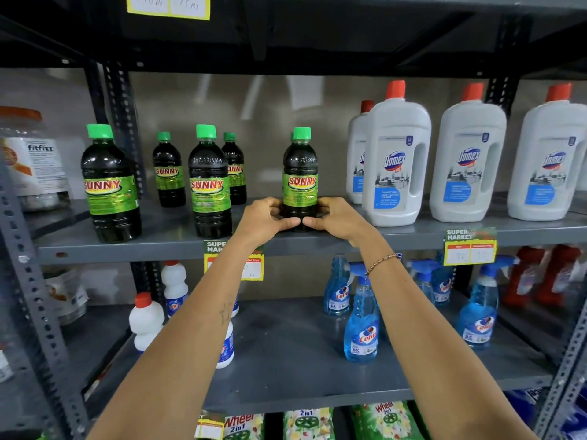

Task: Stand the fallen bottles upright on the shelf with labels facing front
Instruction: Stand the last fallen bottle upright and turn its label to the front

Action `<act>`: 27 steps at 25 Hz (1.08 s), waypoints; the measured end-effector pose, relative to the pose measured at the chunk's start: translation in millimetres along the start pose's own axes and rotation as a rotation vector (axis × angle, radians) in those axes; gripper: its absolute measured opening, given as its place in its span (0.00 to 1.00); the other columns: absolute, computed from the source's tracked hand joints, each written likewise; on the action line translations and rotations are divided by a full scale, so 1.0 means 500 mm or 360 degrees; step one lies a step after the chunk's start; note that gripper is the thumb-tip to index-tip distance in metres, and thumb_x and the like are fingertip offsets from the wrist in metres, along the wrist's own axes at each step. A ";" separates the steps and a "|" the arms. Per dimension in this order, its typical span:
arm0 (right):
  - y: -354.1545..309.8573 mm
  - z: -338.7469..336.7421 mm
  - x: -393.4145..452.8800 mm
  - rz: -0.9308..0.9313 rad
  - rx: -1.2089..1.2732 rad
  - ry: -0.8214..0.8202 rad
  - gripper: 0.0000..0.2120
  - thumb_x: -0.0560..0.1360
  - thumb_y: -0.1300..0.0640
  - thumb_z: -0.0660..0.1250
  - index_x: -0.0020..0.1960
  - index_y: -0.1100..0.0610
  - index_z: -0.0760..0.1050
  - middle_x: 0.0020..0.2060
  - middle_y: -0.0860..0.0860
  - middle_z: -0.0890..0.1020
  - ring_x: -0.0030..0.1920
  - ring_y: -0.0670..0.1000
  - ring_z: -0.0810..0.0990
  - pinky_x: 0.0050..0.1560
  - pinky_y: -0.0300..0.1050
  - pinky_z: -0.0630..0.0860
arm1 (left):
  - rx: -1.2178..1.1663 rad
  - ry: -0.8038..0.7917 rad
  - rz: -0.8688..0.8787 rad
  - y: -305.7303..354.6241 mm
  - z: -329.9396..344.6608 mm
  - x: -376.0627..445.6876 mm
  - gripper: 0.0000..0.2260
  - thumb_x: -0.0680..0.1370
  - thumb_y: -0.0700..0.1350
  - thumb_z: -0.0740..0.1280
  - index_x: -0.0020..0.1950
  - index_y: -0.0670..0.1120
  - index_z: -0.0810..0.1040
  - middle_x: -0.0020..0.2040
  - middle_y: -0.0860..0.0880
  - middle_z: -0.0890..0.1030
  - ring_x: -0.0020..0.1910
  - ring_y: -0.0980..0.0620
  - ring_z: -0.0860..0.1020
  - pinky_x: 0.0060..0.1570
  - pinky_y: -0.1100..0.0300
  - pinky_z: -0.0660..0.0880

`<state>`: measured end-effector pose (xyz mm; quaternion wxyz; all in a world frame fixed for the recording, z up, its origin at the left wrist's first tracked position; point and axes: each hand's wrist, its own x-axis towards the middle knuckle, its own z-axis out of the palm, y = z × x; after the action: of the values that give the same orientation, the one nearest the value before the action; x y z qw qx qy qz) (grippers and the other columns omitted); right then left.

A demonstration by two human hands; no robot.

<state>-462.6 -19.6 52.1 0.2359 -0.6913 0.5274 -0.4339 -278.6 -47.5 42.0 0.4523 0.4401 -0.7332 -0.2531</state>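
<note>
Two hands hold one dark bottle [300, 179] low down. It stands upright on the gray shelf [165, 239], label to the front. The left hand [266, 219] wraps one side and the right hand [338, 217] the other, thumbs nearly touching. White jugs [395, 166] stand just beside it.
</note>
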 end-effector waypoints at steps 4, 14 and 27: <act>-0.002 -0.011 -0.013 -0.0059 -0.0001 -0.0040 0.23 0.71 0.57 0.74 0.65 0.56 0.75 0.59 0.51 0.81 0.61 0.49 0.77 0.67 0.49 0.70 | -0.0023 0.0015 0.0047 0.005 -0.008 -0.016 0.26 0.65 0.51 0.79 0.59 0.44 0.78 0.52 0.48 0.83 0.51 0.53 0.81 0.56 0.57 0.76; -0.017 -0.018 -0.047 -0.0148 0.0054 -0.0143 0.23 0.73 0.58 0.72 0.67 0.57 0.73 0.60 0.51 0.80 0.60 0.47 0.77 0.63 0.41 0.70 | -0.0136 -0.0048 0.0072 0.013 -0.026 -0.041 0.25 0.63 0.49 0.80 0.55 0.44 0.77 0.47 0.50 0.83 0.47 0.54 0.82 0.50 0.60 0.78; -0.024 -0.019 -0.052 -0.0141 0.0039 -0.0143 0.23 0.73 0.57 0.72 0.67 0.58 0.73 0.62 0.52 0.79 0.62 0.48 0.75 0.65 0.44 0.69 | -0.0053 -0.0003 0.0118 0.016 -0.020 -0.048 0.25 0.64 0.49 0.79 0.57 0.43 0.77 0.47 0.50 0.83 0.46 0.54 0.81 0.51 0.59 0.78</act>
<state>-466.0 10.0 57.3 0.2484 -0.7298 0.4798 -0.4190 -268.0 -22.5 42.3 0.4680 0.4049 -0.7451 -0.2488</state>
